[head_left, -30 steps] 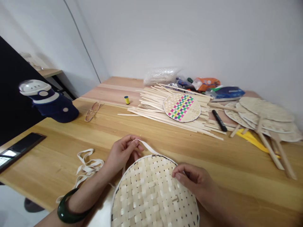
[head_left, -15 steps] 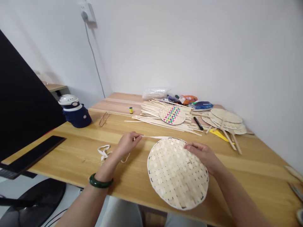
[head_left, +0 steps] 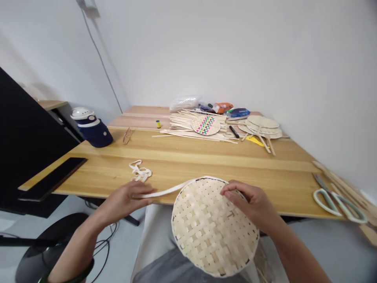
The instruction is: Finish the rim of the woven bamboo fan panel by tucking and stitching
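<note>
A round woven bamboo disc (head_left: 212, 232) with a white band along its rim tilts above my lap, at the table's front edge. My right hand (head_left: 250, 202) pinches its upper right edge between thumb and fingers. From the top of the disc a white ribbon (head_left: 167, 191) runs left in a shallow curve. My left hand (head_left: 129, 198) has that ribbon between thumb and fingers, just off the table's edge. A loose, crumpled length of white ribbon (head_left: 140, 171) lies on the table behind my left hand.
Scissors (head_left: 338, 200) and wooden sticks (head_left: 350, 184) lie at the right edge. Farther back are bamboo strips (head_left: 182, 125), a coloured woven disc (head_left: 206, 125), a marker (head_left: 234, 131) and several handled fans (head_left: 262, 125). A blue jug (head_left: 94, 131) stands at left, near a thread spool (head_left: 158, 124).
The disc has come nearer to me, over my lap. My left hand has moved down and left with the ribbon, drawing out a longer stretch. The view has shifted, showing the scissors.
</note>
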Motion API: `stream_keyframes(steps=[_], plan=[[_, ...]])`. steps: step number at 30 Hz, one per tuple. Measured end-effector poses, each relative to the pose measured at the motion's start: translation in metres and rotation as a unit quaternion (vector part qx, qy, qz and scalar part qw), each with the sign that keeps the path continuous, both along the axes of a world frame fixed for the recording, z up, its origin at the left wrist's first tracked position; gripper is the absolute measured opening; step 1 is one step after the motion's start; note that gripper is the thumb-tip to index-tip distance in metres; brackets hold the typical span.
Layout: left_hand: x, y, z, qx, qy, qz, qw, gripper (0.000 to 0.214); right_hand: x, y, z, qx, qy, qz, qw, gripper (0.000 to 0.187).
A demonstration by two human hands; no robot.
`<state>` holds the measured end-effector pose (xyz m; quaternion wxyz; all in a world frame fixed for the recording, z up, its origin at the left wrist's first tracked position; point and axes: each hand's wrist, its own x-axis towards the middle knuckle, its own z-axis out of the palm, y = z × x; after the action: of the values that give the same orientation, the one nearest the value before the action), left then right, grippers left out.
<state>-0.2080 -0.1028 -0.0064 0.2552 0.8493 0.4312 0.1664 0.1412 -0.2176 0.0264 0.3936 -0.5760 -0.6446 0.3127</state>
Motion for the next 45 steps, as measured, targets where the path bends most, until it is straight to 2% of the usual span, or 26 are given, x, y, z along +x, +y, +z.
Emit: stream_keyframes(steps=[2,4,6,8,10,12,14,16,18,20,23,25,27,30,32,35,39,45], plan=[[-0.001,-0.012,0.01,0.021,-0.038,0.03,0.999,0.039,-0.011,-0.008,-0.002,-0.001,0.011,0.015,1.0,0.017],[0.011,-0.024,0.025,0.066,-0.102,0.048,0.991,0.035,-0.022,-0.013,-0.003,0.0,0.014,0.03,0.999,0.016],[0.034,-0.035,0.041,0.088,-0.161,0.031,0.983,0.031,-0.032,-0.016,-0.004,0.01,0.013,0.049,0.999,0.014],[0.06,-0.044,0.05,0.085,-0.2,-0.005,0.976,0.03,-0.041,-0.018,-0.005,0.021,0.014,0.067,0.997,0.013],[0.084,-0.049,0.049,0.023,-0.224,-0.09,0.97,0.034,-0.047,-0.018,-0.008,0.025,0.017,0.077,0.997,0.014],[0.1,-0.052,0.041,-0.067,-0.225,-0.143,0.961,0.038,-0.05,-0.018,-0.012,0.022,0.025,0.081,0.996,0.014],[0.106,-0.052,0.031,-0.133,-0.223,-0.154,0.953,0.034,-0.048,-0.018,-0.016,0.031,0.044,0.083,0.995,0.014],[0.106,-0.052,0.024,-0.167,-0.221,-0.135,0.951,0.03,-0.042,-0.02,-0.02,0.061,0.079,0.072,0.992,0.012],[0.102,-0.052,0.022,-0.189,-0.213,-0.118,0.951,0.029,-0.03,-0.023,-0.021,0.094,0.118,0.022,0.988,0.01],[0.099,-0.051,0.023,-0.205,-0.204,-0.114,0.95,0.029,-0.016,-0.026,-0.021,0.113,0.164,-0.073,0.977,0.008],[0.099,-0.049,0.025,-0.223,-0.201,-0.122,0.946,0.03,0.003,-0.029,-0.016,0.13,0.233,-0.204,0.942,0.009],[0.102,-0.048,0.025,-0.227,-0.194,-0.124,0.946,0.03,0.008,-0.03,-0.014,0.134,0.234,-0.234,0.934,0.011],[0.105,-0.047,0.025,-0.227,-0.183,-0.126,0.948,0.03,0.005,-0.032,-0.015,0.111,0.203,-0.213,0.949,0.012],[0.109,-0.047,0.026,-0.225,-0.175,-0.132,0.949,0.03,-0.011,-0.031,-0.02,0.042,0.16,-0.142,0.976,0.014],[0.111,-0.046,0.026,-0.226,-0.173,-0.138,0.949,0.03,-0.024,-0.029,-0.025,0.012,0.145,-0.112,0.983,0.016],[0.112,-0.045,0.027,-0.226,-0.175,-0.145,0.947,0.03,-0.039,-0.024,-0.029,-0.007,0.164,-0.099,0.981,0.018],[0.115,-0.046,0.029,-0.222,-0.176,-0.152,0.947,0.031,-0.044,-0.022,-0.028,-0.065,0.171,-0.068,0.981,0.021],[0.117,-0.038,0.036,-0.204,-0.133,-0.087,0.966,0.041,-0.038,-0.023,-0.029,-0.099,0.171,-0.054,0.979,0.022]])
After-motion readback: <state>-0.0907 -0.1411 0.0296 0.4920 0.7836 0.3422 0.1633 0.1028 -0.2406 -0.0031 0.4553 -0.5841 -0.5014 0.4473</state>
